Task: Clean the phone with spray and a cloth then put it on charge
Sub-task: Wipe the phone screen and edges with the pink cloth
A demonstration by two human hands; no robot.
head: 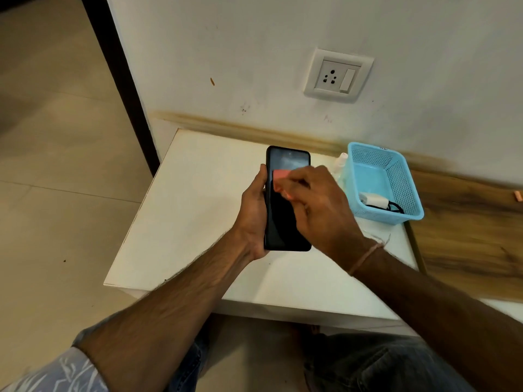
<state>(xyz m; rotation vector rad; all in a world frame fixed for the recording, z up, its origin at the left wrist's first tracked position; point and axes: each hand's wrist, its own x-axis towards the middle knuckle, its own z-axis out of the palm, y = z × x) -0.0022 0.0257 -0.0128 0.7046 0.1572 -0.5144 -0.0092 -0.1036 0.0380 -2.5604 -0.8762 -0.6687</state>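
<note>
- The phone [285, 210] is gripped along its edge by the left hand [253, 213], held above the white table [181, 222], screen up, so it is steadied for wiping.
- A pink cloth [280, 176] is pinched in the right hand [322, 205] and pressed onto the glass.
- The spray bottle [341, 162] is parked beside the blue basket [396, 171], the charger [373, 200] kept inside, under the wall socket [338, 75].

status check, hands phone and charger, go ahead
Left hand grips phone. Right hand rubs pink cloth on screen. Charger in blue basket, wall socket free.
</note>
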